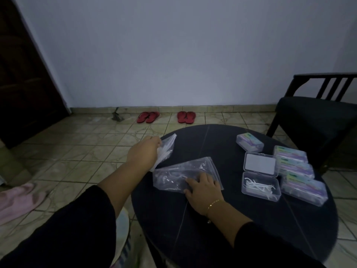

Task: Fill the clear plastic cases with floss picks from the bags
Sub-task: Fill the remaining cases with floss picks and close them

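Reaching across a round dark counter (222,219), our left hand (144,151) takes a clenched grip on a crumpled clear bag (167,149) at the counter's far left edge, fingers curled round the plastic. Our right hand (203,188) lies flat, fingers spread and straight, pressing the near right corner of a second clear bag (179,175) that sits mid-counter; its grip is released, holding nothing. White floss picks (173,176) show faintly through that bag, just beside our fingertips. A thin gold bracelet (214,203) circles the right wrist, and both arms wear dark sleeves.

To the right of the bags stands an open clear case (260,185), its lid (259,164) thrown back and lying flat beyond it; a loose tangle of white picks (258,185) rests in its tray. Closed cases with pastel labels crowd the right edge: one (250,142) apart at the far side, and three more (297,169) ranked closely in a row running toward us, the nearest touching the open case's right side.

Beyond the counter we see a tiled floor (87,151), two pairs of red sandals (167,117) against a pale wall, a dark chair (313,117) at right, and pink cloth (19,202) on the floor at left.
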The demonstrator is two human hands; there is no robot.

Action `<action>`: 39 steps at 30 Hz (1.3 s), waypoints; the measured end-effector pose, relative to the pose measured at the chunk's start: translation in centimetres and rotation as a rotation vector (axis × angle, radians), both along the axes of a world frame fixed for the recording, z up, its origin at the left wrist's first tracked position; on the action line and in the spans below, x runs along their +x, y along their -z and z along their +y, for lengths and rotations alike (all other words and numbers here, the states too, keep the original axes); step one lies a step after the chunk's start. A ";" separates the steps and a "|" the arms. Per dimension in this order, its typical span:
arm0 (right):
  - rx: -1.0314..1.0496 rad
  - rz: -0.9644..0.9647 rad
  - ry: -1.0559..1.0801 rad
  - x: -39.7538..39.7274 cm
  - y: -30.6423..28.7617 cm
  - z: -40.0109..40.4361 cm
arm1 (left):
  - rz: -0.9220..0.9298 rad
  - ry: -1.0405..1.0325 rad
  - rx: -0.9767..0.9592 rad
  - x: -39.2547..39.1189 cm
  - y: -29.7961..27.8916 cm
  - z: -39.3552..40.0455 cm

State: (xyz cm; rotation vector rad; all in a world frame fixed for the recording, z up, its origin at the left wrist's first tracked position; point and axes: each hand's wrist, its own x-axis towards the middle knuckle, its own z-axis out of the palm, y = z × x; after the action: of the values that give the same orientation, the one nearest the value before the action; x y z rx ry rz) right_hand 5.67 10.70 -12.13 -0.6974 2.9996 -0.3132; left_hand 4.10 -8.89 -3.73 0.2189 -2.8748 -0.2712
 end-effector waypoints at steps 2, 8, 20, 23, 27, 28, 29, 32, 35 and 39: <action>-0.059 0.004 0.002 0.4 0.1 0.1 | 0.024 -0.016 -0.019 0.9 -1.1 0.7; -0.589 0.067 0.029 2.0 -0.7 0.6 | -0.073 -0.052 -0.118 2.7 -3.4 4.5; -1.446 -0.861 0.501 7.5 -1.0 4.5 | 0.070 0.140 0.215 9.7 5.3 13.1; -1.583 -0.950 0.514 7.6 -0.8 5.4 | 0.125 0.207 0.214 11.1 6.7 13.6; -1.646 -1.020 0.485 7.4 -0.6 6.2 | 0.019 0.200 0.399 11.5 7.2 13.3; -1.643 -1.019 0.478 7.3 -0.5 6.2 | -0.016 0.204 0.413 11.4 7.2 13.1; -1.637 -1.014 0.471 7.2 -0.4 6.2 | -0.051 0.206 0.421 11.4 7.1 13.1; -1.633 -1.003 0.426 7.3 -0.2 6.3 | -0.135 0.181 0.553 11.2 7.1 12.6; -1.582 -0.976 0.402 7.3 0.0 6.2 | -0.193 0.145 0.717 11.3 6.6 11.9; -1.502 -0.887 0.431 7.5 0.0 5.6 | -0.181 0.106 0.790 11.4 6.6 11.6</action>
State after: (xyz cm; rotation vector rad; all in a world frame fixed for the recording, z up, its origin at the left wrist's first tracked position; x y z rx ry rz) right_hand 13.18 16.34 -12.11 0.1812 1.5759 -2.1767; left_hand 15.47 2.69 -10.34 0.2319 -2.7882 -1.4640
